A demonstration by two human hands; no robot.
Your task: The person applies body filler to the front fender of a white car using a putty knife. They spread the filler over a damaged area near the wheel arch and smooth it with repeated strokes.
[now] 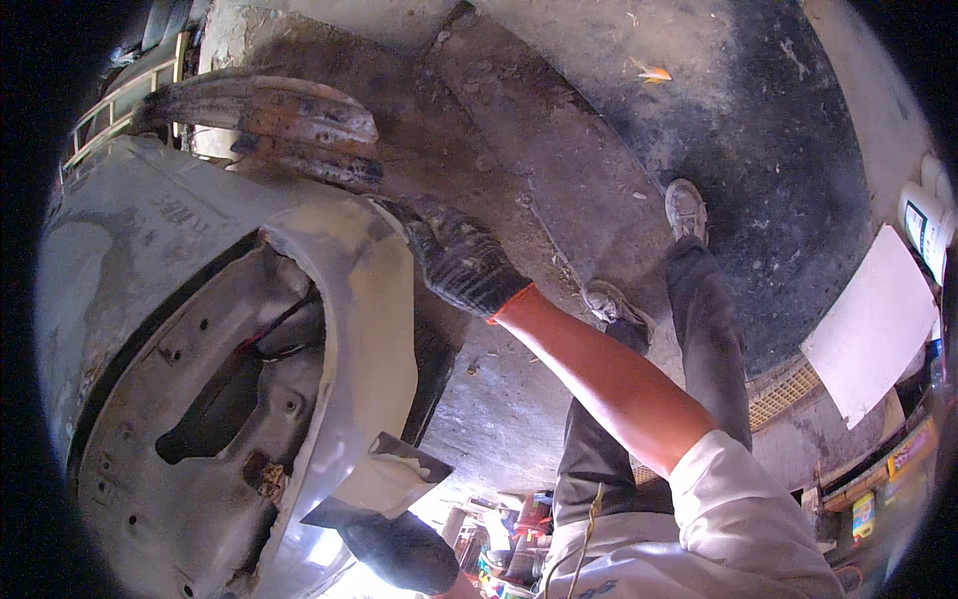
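Note:
A grey car body panel [150, 215] fills the left side, with an opening framed by bare inner metal. Smooth beige filler [384, 329] covers its curved right edge. My right hand [461, 258], in a dark knitted glove with an orange cuff, reaches across to the panel's upper corner. Its fingers look stretched out against that edge; the tips are dark and partly hidden. Low down, my left hand [404, 552], also dark-gloved, closes on a bent, thin beige-grey sheet [374, 486] with dark corners, held against the panel's lower edge. The sheet's material is unclear.
A rusty, dirty metal part [309, 115] juts out beyond the panel. My feet [687, 210] stand on the stained concrete floor [499, 399]. A white board [873, 324] leans at the right near a white container [926, 230]. An orange scrap [654, 74] lies on the floor.

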